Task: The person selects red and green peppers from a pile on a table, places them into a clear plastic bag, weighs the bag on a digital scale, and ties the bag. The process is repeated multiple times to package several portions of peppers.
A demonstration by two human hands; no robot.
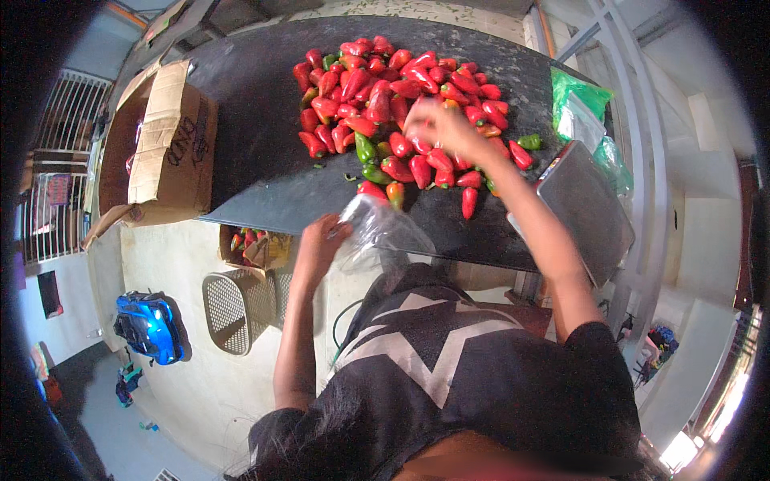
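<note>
Closed on the edge of a clear plastic bag (383, 230), my left hand (325, 236) is in front of the table's near edge. The bag hangs loosely to the right of that hand. My right hand (437, 127) reaches over a big heap of red peppers (353, 84), its fingers blurred and partly lost against them. Whether it grips a pepper does not show. Some green peppers (365, 149) lie at the heap's near side. Just beyond the bag are a red pepper (370, 190) and an orange-green pepper (395, 195).
The dark table (257, 128) carries an open cardboard box (172, 148) at left. To the right are a grey flat-topped device (581, 204) and a green plastic bag (571, 100). Below stand a box of peppers (265, 250), a beige basket (233, 313) and a blue toy car (150, 327).
</note>
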